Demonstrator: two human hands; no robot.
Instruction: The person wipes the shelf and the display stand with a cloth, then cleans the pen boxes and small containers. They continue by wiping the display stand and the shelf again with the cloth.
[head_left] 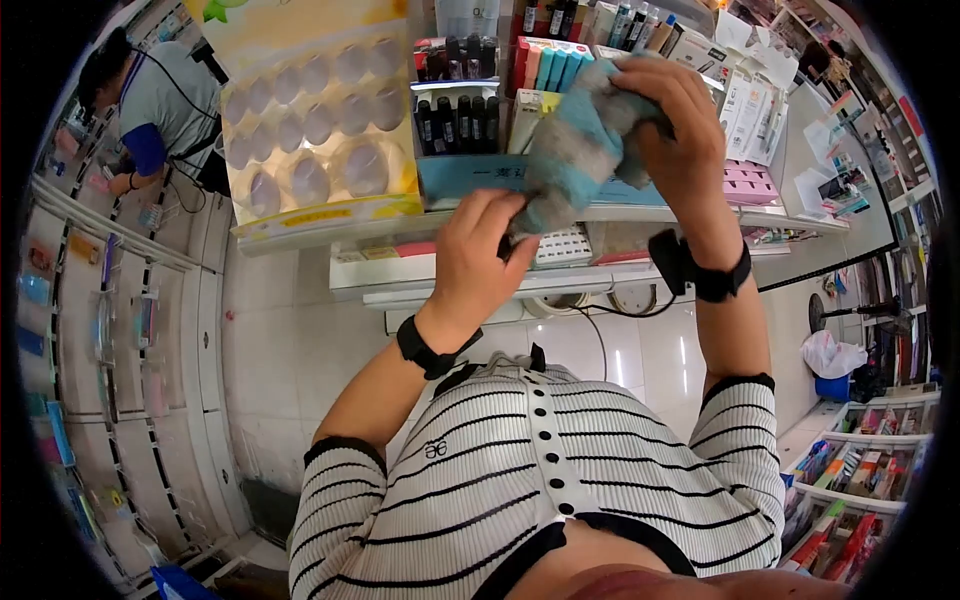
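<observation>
A crumpled cloth [572,150] with blue and grey stripes is stretched at a slant between my hands, over the front of the display shelf. My left hand [478,255] is closed on its lower end, thumb and fingers pinching together. At the upper right, my right hand [685,130] is closed on the other end, fingers curled over it. Behind the cloth, rows of small boxes and tubes are partly hidden. Black bands sit on both wrists.
A lit yellow display panel [315,130] with round windows stands left of the cloth. Dark bottles [458,122] line the shelf beside it. White boxes [750,110] stand at right. A co-worker [165,100] bends over shelving at far left. A cable [600,335] hangs below the shelf.
</observation>
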